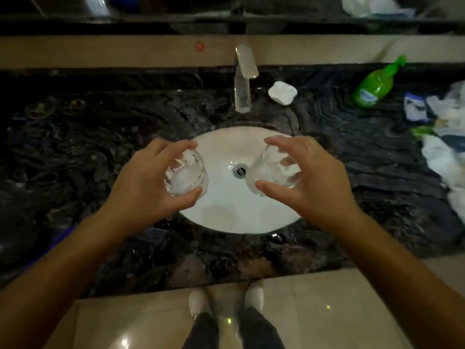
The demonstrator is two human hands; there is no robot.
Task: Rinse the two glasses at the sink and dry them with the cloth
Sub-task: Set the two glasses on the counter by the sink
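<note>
Two glasses, one per hand, both over sink. My left grip curls round left glass; right grip pinches right glass. One tap, one green bottle on bench.

One head-worn camera looks steeply down from close above the sink, facing the tap and wall; the wide view takes in tabletop and floor.
</note>
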